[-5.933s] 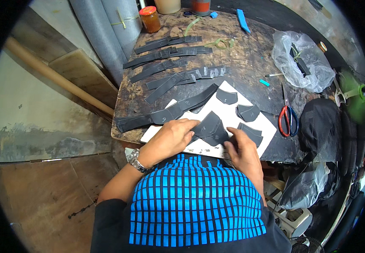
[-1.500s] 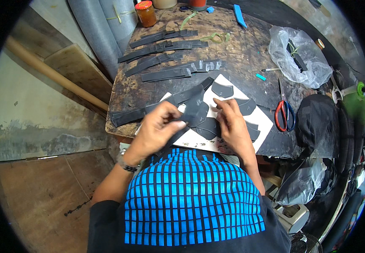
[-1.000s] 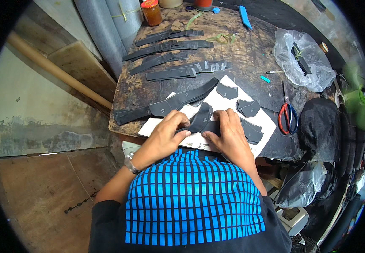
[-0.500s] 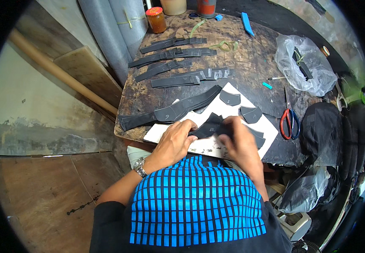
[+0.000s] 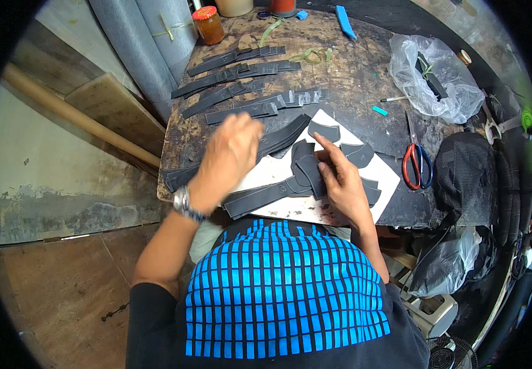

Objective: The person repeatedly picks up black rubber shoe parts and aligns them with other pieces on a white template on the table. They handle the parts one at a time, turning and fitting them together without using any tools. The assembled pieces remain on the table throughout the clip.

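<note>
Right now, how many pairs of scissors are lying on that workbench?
1. The red-and-blue-handled scissors lie on the workbench right of the white board, beyond the right hand. Others may be hidden among the bags and clutter at the right edge.

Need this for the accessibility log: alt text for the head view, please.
A person's right hand presses on dark cut leather pieces lying on a white board on a worn table, while the left hand hovers blurred above long dark strips; red-handled scissors lie to the right.

I work in a small leather workshop: my scarred wooden bench [image 5: 364, 80] carries rows of cut black strips [image 5: 235, 74] at twelve o'clock and red-handled scissors [image 5: 415, 165] at three.
</note>
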Demonstrator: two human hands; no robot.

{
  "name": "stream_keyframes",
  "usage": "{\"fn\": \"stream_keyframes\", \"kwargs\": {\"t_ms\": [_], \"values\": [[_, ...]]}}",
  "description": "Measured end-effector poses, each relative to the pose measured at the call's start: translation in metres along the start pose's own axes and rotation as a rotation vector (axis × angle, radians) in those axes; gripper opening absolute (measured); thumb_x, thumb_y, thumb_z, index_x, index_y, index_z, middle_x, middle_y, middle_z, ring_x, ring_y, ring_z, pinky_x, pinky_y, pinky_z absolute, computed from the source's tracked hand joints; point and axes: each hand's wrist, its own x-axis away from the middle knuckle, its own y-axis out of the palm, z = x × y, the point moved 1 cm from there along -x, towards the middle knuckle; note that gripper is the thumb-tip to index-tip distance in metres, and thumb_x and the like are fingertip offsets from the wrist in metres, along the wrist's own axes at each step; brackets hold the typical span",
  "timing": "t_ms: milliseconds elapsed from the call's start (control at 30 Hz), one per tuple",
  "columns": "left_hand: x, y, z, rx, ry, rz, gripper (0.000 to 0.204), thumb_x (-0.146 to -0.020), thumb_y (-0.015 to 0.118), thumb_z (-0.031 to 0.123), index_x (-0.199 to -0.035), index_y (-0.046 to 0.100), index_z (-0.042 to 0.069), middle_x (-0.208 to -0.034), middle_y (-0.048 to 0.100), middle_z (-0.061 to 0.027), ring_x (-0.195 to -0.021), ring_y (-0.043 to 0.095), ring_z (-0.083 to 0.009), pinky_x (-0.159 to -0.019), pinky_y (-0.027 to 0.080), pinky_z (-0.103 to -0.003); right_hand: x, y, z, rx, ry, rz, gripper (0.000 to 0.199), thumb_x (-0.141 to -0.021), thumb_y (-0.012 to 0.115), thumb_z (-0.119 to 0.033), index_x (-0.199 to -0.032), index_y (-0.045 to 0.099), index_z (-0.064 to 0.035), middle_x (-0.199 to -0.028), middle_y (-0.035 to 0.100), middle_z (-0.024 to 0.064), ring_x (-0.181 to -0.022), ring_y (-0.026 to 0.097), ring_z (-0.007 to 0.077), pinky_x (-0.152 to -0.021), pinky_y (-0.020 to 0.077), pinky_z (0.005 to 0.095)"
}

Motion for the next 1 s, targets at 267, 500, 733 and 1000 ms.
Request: {"fn": "stream_keyframes", "kwargs": {"t_ms": [267, 500, 733, 1000], "values": [[-0.042, 0.032, -0.057, -0.076, -0.032, -0.106, 0.035, -0.082, 0.074, 0.015, -0.113, 0.064, 0.001, -0.101, 0.058, -0.0142, -0.101, 0.057, -0.0336, -0.088, 0.047, -0.041, 0.003, -0.005, 0.000, 0.159, -0.144, 0.016, 0.052, -0.091, 0.049, 0.008, -0.141, 0.048, -0.0076, -0.115, 0.062, 0.0162, -0.105, 0.063, 0.0264, -0.091, 0.0494, 0.0345], [-0.040, 0.031, -0.073, 0.042, -0.053, -0.108, 0.034, -0.080, 0.075, 0.011, -0.111, 0.064, 0.000, -0.102, 0.059, -0.0135, -0.098, 0.058, -0.0324, -0.086, 0.048, -0.041, 0.007, -0.013, -0.003, 0.043, -0.025, 0.020, 0.054, -0.091, 0.050, 0.009, -0.142, 0.047, -0.0083, -0.108, 0.061, 0.0142, -0.100, 0.062, 0.0226, -0.086, 0.0504, 0.0354], [-0.040, 0.027, -0.081, 0.247, -0.120, -0.163, 0.032, -0.078, 0.076, 0.008, -0.106, 0.065, -0.002, -0.095, 0.059, -0.0143, -0.093, 0.060, -0.0319, -0.083, 0.049, -0.040, 0.009, -0.008, -0.014, 0.241, -0.126, -0.005, 0.048, -0.085, 0.066, 0.002, -0.131, 0.056, -0.0036, -0.113, 0.055, 0.0147, -0.100, 0.060, 0.0312, -0.084, 0.0494, 0.0366], [-0.039, 0.018, -0.088, 0.302, -0.242, -0.186, 0.023, -0.092, 0.064, 0.015, -0.105, 0.069, -0.003, -0.102, 0.066, -0.0107, -0.096, 0.064, -0.0244, -0.086, 0.049, -0.032, 0.006, -0.005, -0.016, 0.136, -0.133, -0.074, 0.018, -0.086, 0.063, 0.004, -0.102, 0.057, 0.0022, -0.101, 0.061, 0.0137, -0.095, 0.063, 0.0299, -0.083, 0.0494, 0.0356]]}}
